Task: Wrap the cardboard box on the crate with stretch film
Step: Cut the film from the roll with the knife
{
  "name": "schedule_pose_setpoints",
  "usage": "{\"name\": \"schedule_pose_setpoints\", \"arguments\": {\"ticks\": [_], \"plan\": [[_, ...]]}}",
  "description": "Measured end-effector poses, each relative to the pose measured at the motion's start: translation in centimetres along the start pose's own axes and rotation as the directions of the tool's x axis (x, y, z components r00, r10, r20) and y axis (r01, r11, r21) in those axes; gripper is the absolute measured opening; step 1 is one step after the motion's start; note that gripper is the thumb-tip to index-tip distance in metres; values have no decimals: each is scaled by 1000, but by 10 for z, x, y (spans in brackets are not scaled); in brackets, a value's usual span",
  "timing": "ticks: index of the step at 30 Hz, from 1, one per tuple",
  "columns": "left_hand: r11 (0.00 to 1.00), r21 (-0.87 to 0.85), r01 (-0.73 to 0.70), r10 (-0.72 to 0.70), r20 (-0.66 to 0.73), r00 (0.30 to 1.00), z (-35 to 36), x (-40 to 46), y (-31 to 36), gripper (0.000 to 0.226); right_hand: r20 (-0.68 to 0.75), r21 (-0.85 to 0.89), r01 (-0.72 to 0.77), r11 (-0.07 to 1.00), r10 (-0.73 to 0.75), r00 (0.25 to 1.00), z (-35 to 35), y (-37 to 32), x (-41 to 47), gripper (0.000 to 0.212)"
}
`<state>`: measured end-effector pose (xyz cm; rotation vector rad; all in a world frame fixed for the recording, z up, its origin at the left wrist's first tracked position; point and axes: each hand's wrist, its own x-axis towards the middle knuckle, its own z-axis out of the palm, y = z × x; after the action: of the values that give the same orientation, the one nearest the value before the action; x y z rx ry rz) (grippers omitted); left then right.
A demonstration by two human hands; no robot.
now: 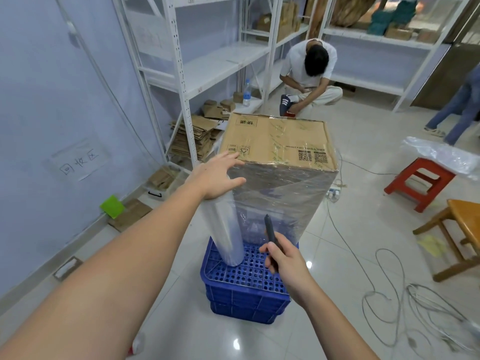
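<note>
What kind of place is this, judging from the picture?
Probably a small storeroom or packing room: white metal shelves, piles of flattened cardboard, and a film-wrapped box on a blue crate.

The tall brown cardboard box (276,137) bore black printed symbols, black QR codes and faint green tape markings, and its sides shone grey under clear stretch film. At the near left corner of the blue perforated plastic crate (246,279) stood a whitish translucent roll of stretch film (226,229). The slim tool (270,233) was black. The small plastic stool (418,181) was red, the wooden stool (457,229) orange-brown, the metal shelving (179,61) white, the floor tiles (337,255) pale glossy grey.
</note>
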<state>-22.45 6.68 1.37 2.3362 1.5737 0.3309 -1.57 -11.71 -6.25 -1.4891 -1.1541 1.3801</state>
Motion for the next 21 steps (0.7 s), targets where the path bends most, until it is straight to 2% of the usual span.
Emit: {"name": "schedule_pose_setpoints", "arguments": {"ticks": [2,4,7,9,15,19,21], "plan": [[1000,3,0,-1,3,1000,1,0,0,61,11,95,8,995,-9,1000,0,-2,-1,28],[1000,8,3,-3,6,1000,1,-1,1,61,12,171,-26,985,24,1000,-1,-2,-2,26],[1000,13,1,-1,12,1000,0,-2,2,61,29,390,-119,913,116,993,-3,-1,-2,32],[1000,16,-6,5,14,1000,0,-2,2,61,32,455,-128,881,127,991,-5,-1,-3,33],[999,40,-16,15,16,1000,1,0,-1,61,93,449,-102,888,67,993,-7,-2,-12,18],[997,54,-49,49,1,999,2,3,-2,58,66,335,-68,940,48,997,-6,0,-15,18],[998,42,-53,52,3,999,2,3,-3,56,19,290,-71,954,69,997,-6,-1,-15,25]]}}
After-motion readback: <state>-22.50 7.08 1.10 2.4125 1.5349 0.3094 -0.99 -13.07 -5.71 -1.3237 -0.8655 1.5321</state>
